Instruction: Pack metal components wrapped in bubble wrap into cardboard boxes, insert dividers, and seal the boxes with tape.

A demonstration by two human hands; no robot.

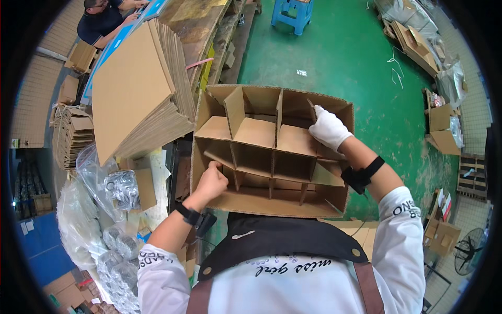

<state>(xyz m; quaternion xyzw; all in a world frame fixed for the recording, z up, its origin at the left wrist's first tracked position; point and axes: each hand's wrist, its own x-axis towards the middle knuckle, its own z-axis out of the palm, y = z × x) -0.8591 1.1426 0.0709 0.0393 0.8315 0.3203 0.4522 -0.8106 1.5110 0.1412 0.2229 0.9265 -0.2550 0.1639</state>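
1. Reaching into an open cardboard box from its two sides, both hands work at the grid of cardboard dividers inside it; the box lies directly in front of the person's dark apron.

2. The left hand, bare, is at the box's left side, over the near half. Its fingers are bent, their tips against the lower edge of a tilted divider panel; whether they pinch it or only press on it, I cannot tell.

3. The right hand, in a white glove, is over the far right part of the box. Its fingers are closed around the upper edge of a crosswise panel, whose tip shows just beyond them, toward the far wall.

4. Between the two hands, the middle panels cross one another, well apart from either hand's fingers. Several long panels slant, their broad faces turned up, and the compartments stand open at the top.

5. To the left of the box, near its far left corner, is a thick stack of flat cardboard, beside a wooden bench. Beyond the box, a blue stool stands on the green floor.
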